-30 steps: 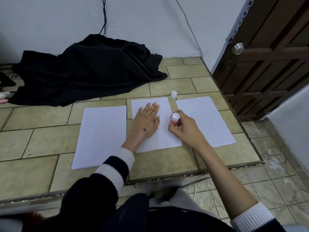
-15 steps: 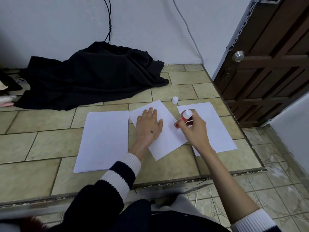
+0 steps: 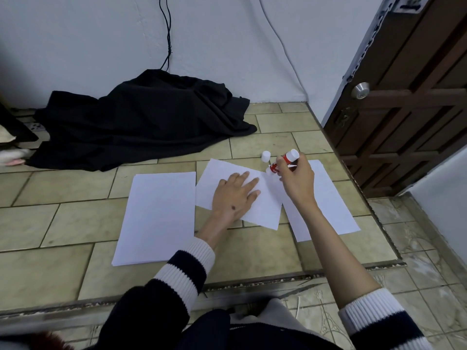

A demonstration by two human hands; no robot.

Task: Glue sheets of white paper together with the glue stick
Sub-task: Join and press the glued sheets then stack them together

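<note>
Paper lies in three places on the tiled ledge (image 3: 75, 223): a left sheet (image 3: 156, 218) squared up on its own, a middle sheet (image 3: 262, 208) turned at an angle, and a right sheet (image 3: 328, 203) whose near left part the middle one overlaps. The left hand (image 3: 235, 195) lies flat on the middle sheet, fingers straight and slightly spread, pointing toward the far right corner, pressing the paper down. The right hand (image 3: 295, 180) is curled round a red glue stick (image 3: 284, 161), pinching it between the fingers and thumb. The stick is tilted, its white end up and to the right, its lower end at the far right edge of the middle sheet; whether the tip actually touches the paper I cannot tell from where I stand. Just beyond the sheets, near the stick, a small white cap (image 3: 265, 156) stands by itself on the tile. Both arms wear dark sleeves with white striped cuffs, the right one pushed up toward the elbow. Farther back a heap of black cloth (image 3: 141, 122) sits against the white wall, with a dark cable (image 3: 165, 31) running down to it. A brown wooden door (image 3: 414, 102) with a round metal knob (image 3: 360, 90) stands off to the right.
</note>
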